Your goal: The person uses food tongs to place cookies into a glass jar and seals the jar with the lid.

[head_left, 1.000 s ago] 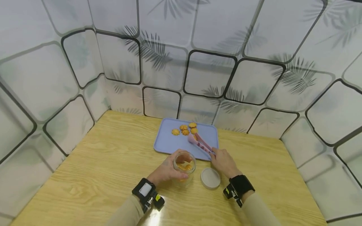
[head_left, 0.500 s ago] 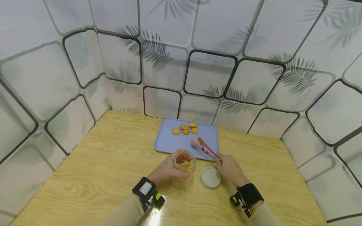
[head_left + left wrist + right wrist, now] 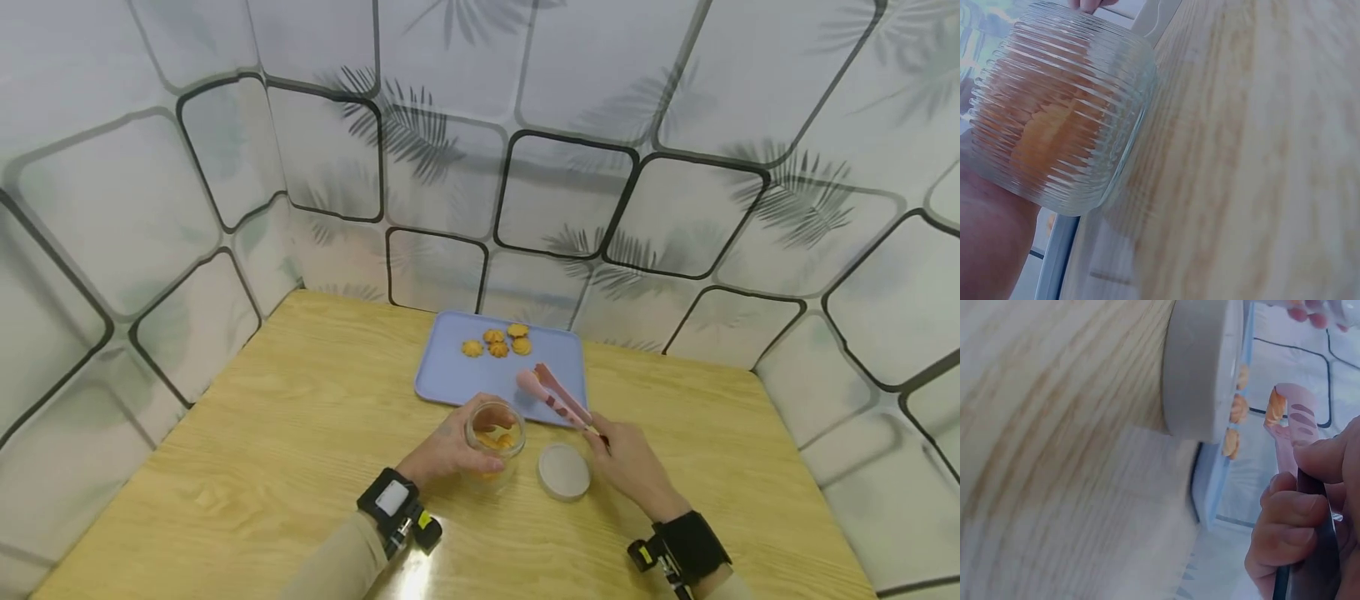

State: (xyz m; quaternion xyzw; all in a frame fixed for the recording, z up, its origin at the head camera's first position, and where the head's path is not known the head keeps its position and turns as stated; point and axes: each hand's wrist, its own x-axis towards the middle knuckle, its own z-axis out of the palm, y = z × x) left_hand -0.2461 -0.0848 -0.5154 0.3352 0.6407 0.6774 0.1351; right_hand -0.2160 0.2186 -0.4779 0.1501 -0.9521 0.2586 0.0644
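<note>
My left hand (image 3: 450, 446) grips a clear ribbed glass jar (image 3: 1066, 112) on the table, its fingers wrapped round the far side. Several golden cookies lie inside the jar, whose mouth is uncovered. In my right hand (image 3: 630, 462) are pink tongs (image 3: 555, 396) with a dark handle, pointing toward the tray. Between the tong tips a cookie (image 3: 1275, 407) is pinched, as the right wrist view shows. Several more cookies (image 3: 497, 349) sit at the back of the blue tray (image 3: 442, 379).
A round pale lid (image 3: 564, 472) lies flat on the wooden table (image 3: 247, 442), between the jar and my right hand. Patterned fabric walls (image 3: 442, 192) rise behind the table and at both sides.
The tongs have drawn back from the cookie group toward the tray's near right edge, carrying a cookie. My right hand moved right and nearer. The left hand keeps holding the jar.
</note>
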